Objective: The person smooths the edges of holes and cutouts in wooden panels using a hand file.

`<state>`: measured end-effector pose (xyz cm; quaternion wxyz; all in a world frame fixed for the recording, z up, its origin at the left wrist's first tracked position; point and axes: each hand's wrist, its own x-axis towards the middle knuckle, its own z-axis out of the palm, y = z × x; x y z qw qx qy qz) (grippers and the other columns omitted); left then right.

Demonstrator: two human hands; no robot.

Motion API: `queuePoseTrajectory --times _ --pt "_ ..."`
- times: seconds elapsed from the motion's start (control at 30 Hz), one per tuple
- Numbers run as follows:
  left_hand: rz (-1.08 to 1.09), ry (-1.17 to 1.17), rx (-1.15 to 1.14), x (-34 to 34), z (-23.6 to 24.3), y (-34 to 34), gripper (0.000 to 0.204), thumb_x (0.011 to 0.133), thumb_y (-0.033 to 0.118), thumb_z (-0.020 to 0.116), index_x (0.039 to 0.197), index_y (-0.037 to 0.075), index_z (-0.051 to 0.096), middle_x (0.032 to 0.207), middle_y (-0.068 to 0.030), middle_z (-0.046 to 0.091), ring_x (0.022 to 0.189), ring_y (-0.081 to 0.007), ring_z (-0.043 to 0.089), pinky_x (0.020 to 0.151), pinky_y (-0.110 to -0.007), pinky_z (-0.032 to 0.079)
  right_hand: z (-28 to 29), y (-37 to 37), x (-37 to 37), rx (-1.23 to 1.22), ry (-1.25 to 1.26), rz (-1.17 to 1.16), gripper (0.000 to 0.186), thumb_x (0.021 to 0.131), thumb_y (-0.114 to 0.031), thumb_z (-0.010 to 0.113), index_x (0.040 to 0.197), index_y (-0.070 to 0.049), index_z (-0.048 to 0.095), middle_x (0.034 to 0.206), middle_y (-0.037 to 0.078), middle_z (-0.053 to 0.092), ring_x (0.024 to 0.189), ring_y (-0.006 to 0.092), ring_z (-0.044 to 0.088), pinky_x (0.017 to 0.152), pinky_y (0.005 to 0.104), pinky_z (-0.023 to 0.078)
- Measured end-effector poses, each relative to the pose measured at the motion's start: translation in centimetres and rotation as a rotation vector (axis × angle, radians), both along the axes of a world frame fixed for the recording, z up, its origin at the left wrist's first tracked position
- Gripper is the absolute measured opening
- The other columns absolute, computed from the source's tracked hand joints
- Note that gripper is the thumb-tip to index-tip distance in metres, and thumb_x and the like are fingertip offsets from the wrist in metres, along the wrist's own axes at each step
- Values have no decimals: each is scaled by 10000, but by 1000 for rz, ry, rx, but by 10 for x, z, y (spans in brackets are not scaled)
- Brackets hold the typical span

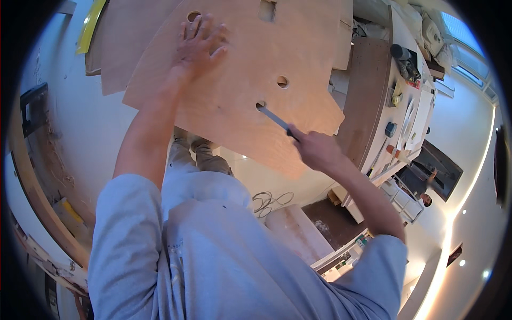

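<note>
Beside tool-strewn cabinetry (362, 101), right fingers (300, 140) clamp a file (275, 119) (left fingers (205, 29) splayed on plywood (234, 69)).

Plywood sheet (224, 88) directly before the person. Left hand (202, 45) on its left part, touching down just beside the far-left hole (193, 16). Rectangular cutout (268, 9) right of that hand. Right hand (317, 149) at the sheet's near right edge; in it, hand file (274, 120), tip at the near hole (261, 105). Another hole (282, 82) lies just beyond, to the right. Workbench (360, 96) right of sheet; bottle (394, 151) on its top. Cable (269, 201) on floor, right of the legs (200, 157).
</note>
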<state>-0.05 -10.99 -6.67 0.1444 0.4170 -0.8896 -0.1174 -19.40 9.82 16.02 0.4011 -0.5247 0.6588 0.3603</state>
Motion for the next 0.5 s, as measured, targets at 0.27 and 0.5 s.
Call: queuePoseTrajectory --times 0.27,0.5 --pt "1 11 -13 -8 9 -1 588 839 509 497 1376 311 363 1483 -77 224 1375 -277 173 1096 -525 100 -80 21 38 -150 -526 -1489 301 945 -234 428 1175 -46 474 685 93 526 503 141 507 448 267 398" --pt "17 17 -34 3 6 -7 581 840 505 504 1371 311 373 1477 -78 237 1368 -276 192 1089 -534 118 9 19 39 86 -1281 -2620 176 952 -255 389 960 -79 381 695 41 446 445 90 377 384 224 271"
